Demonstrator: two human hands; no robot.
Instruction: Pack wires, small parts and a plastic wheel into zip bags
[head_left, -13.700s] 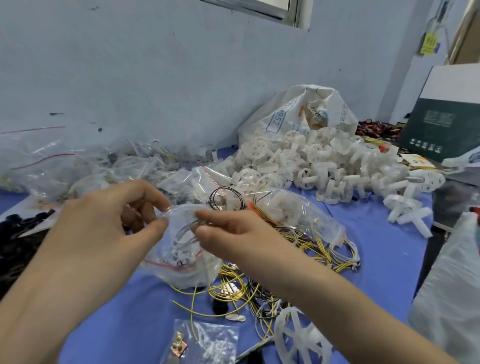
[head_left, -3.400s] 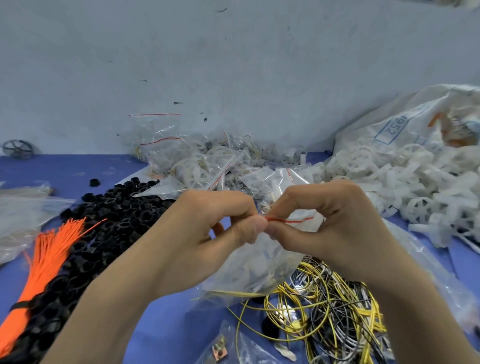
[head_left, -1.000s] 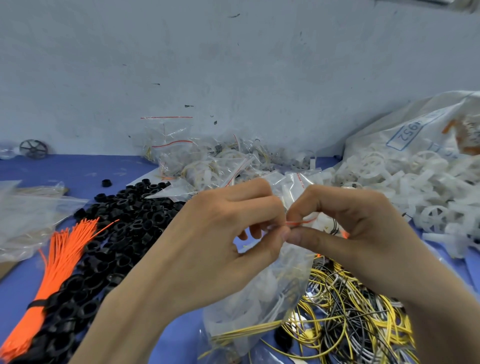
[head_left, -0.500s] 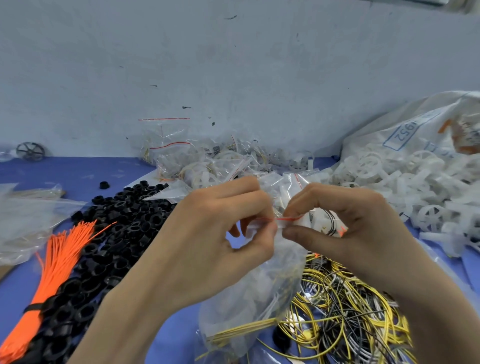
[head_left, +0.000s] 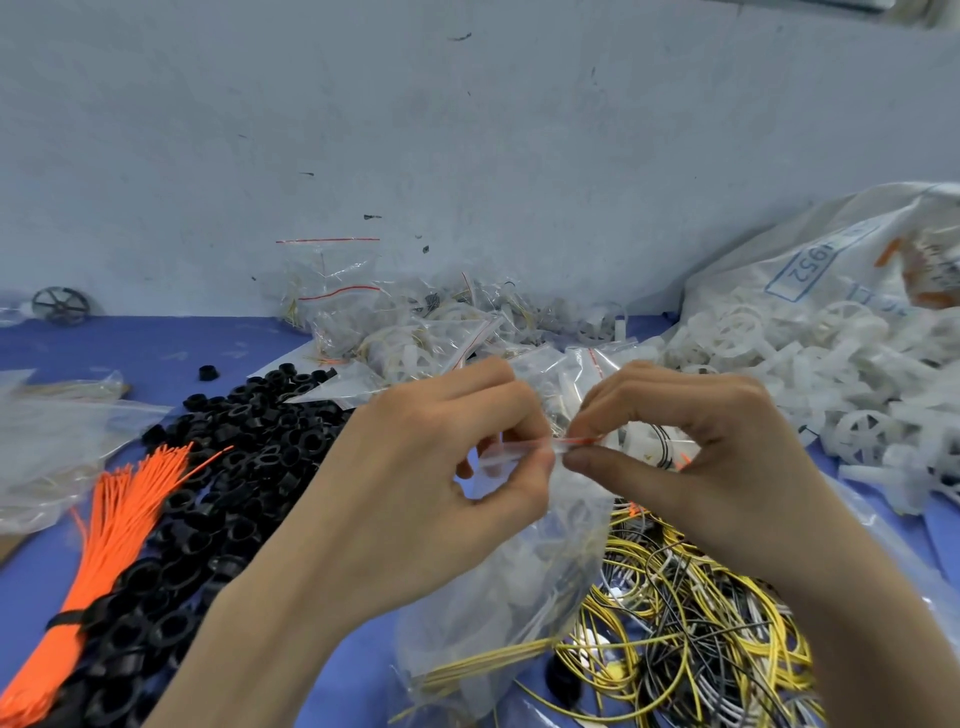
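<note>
We were at the sealing step. Our left hand (head_left: 415, 478) and right hand (head_left: 691, 467) both pinched the red-striped zip edge of a clear plastic zip bag (head_left: 509, 587), thumb & forefinger tips nearly touching each other at the strip (head_left: 566, 442), other fingers curled under. Neither hand held anything else. The bag hung from that pinch, its bottom sagging down to the blue table (head_left: 156, 348) just in front of us. Inside we could make out white plastic & a few yellow wire ends; exact contents too blurred to list.

Our judgement: seal approx. part done, since the strip looked pressed flat only betw. the fingertips. Next move probably called for sliding the pinch outward along the strip w/ firm pressure, checking no wire end sat in the track, then setting the bag w/ the packed ones.

Counts, as far as we could tell:
- 1 bag in hand
- 1 tangle of yellow, black & white wires (head_left: 691, 623), too many to count
- 1 heap of black plastic rings (head_left: 223, 478), dozens
- 1 tied bundle of orange cable ties (head_left: 109, 530)
- 1 heap of white plastic wheels (head_left: 831, 374), many, by a big white sack (head_left: 810, 249)
- 1 pile of filled clear bags (head_left: 415, 322) at the wall, no. unclear
- 1 dark spoked wheel (head_left: 61, 305) far left
</note>
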